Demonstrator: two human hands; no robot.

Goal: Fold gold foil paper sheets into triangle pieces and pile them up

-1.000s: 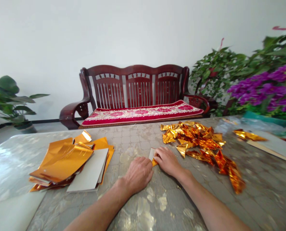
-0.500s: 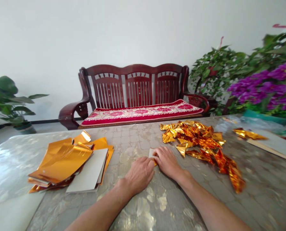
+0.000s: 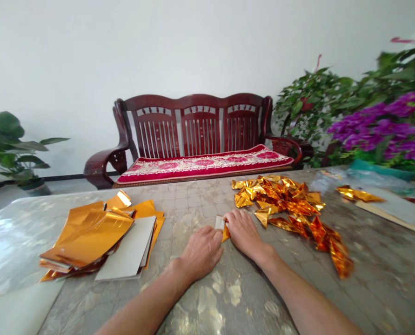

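Observation:
A small folded piece of gold foil paper [image 3: 225,234], with its pale back [image 3: 219,222] showing at the far end, lies on the table between my hands. My left hand [image 3: 203,249] has its fingers curled on the paper's left side. From the right, my right hand [image 3: 243,232] bends its fingers over the other edge and hides part of it. To the left rests a loose stack of gold foil sheets [image 3: 92,232], with a pale side up on one sheet [image 3: 129,249]. A heap of folded gold foil pieces [image 3: 284,197] spreads out to the right.
The patterned table [image 3: 207,302] carries clear plastic wrapping [image 3: 378,179] and a pale board [image 3: 399,204] at far right. Beyond its back edge stands a dark wooden bench [image 3: 195,123] with a red cushion [image 3: 207,163]. Purple flowers [image 3: 385,128] and potted plants flank the table.
My right hand has shifted slightly away from my left, and more of the gold fold shows between them. The stack and heap lie as before; the view has shifted slightly.

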